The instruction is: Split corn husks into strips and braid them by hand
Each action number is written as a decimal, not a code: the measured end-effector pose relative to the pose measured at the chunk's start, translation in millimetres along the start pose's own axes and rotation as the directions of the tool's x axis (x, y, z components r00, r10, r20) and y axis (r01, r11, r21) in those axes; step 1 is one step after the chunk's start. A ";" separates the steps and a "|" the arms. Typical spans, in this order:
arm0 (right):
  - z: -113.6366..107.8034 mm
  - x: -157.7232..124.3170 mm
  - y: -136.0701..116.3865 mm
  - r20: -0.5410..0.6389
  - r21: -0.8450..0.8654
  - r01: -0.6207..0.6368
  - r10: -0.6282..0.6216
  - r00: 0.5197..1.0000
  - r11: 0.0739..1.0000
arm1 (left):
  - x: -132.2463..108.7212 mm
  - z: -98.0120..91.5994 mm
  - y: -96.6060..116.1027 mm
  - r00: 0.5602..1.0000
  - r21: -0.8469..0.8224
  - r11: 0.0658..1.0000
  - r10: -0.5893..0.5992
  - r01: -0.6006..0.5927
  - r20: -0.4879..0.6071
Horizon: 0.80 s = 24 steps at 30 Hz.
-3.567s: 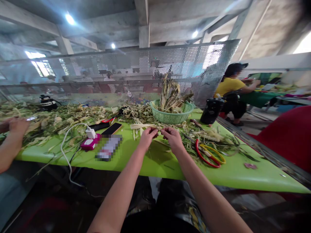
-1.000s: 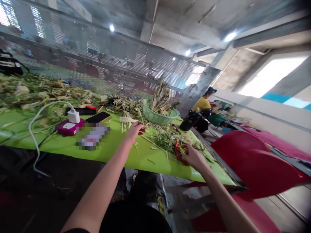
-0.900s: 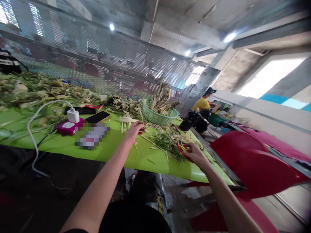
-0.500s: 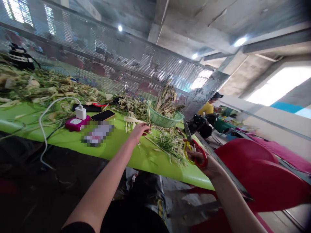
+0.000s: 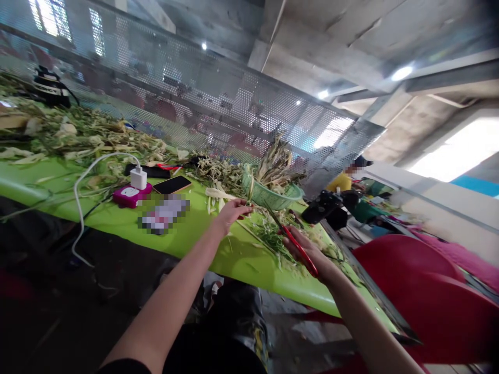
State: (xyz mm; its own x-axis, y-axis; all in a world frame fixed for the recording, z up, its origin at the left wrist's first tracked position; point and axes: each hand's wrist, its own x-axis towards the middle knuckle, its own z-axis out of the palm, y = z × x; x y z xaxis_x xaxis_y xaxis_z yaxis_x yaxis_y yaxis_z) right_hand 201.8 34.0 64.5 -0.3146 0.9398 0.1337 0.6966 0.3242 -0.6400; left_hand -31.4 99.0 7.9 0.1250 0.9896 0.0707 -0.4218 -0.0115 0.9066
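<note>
My left hand (image 5: 235, 212) is closed, its fingertips pinching a pale green plant stalk (image 5: 251, 188) that points upward. My right hand (image 5: 307, 250) grips red-handled scissors (image 5: 298, 248); their dark blades slant up and left toward the stalk, with a gap still between them. I cannot make out how wide the blades are apart. Just behind both hands stands a light green plastic basket (image 5: 277, 199) filled with dried leaves (image 5: 275, 162). Under the scissors lie green trimmings (image 5: 273, 236) and a long thin stem. A pale husk-like leaf (image 5: 219, 194) rests left of my left hand.
On the green table (image 5: 210, 254) lie a dark phone (image 5: 172, 185), a blurred-out item, and a magenta socket box (image 5: 131, 195) with a white charger. Heaped dry plants (image 5: 89, 136) fill the left. A perforated metal screen (image 5: 187, 96) stands behind; red chairs (image 5: 413, 291) are at right.
My right hand has turned the scissors, so the blades now tilt left toward my left hand instead of pointing up. My left hand keeps its pinch. The view has shifted slightly.
</note>
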 end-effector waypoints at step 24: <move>13.5 3.9 -8.5 0.143 0.216 -0.219 0.191 0.971 0.951 | -0.7 -0.2 -0.6 0.999 0.056 0.998 -0.010 0.008 0.040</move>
State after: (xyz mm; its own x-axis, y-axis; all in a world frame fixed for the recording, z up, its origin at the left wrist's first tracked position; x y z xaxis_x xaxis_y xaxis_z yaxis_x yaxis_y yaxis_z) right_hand 185.9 33.4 60.3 -0.2648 0.9590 -0.1011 0.5922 0.0790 -0.8019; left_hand -31.4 98.3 7.2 0.1655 0.9831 0.0782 -0.3698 -0.0117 0.9290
